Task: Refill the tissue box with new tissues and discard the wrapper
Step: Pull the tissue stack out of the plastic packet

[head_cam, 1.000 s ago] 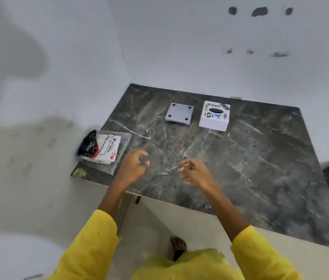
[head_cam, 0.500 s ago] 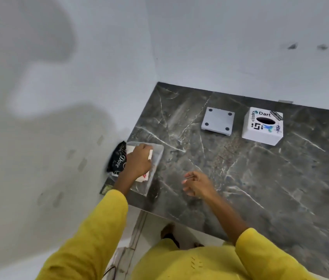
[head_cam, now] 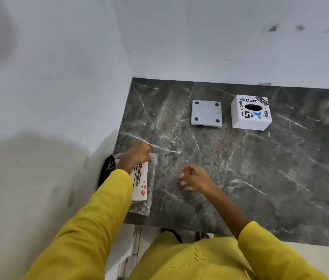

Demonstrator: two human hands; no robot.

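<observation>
The left hand [head_cam: 139, 153] fingers curl on the tissue pack [head_cam: 140, 183] at the surface's left edge; grip firmly, right hand [head_cam: 195, 177] loosely spread.

Both arms are stretched out over the tabletop [head_cam: 260, 168] in yellow sleeves. Left hand [head_cam: 139, 153] is down at the tabletop's left edge, palm down, fingers curled and pressing. Right hand [head_cam: 195, 177] hovers just above the tabletop nearer the middle, fingers loosely spread and half bent, holding nothing.
</observation>
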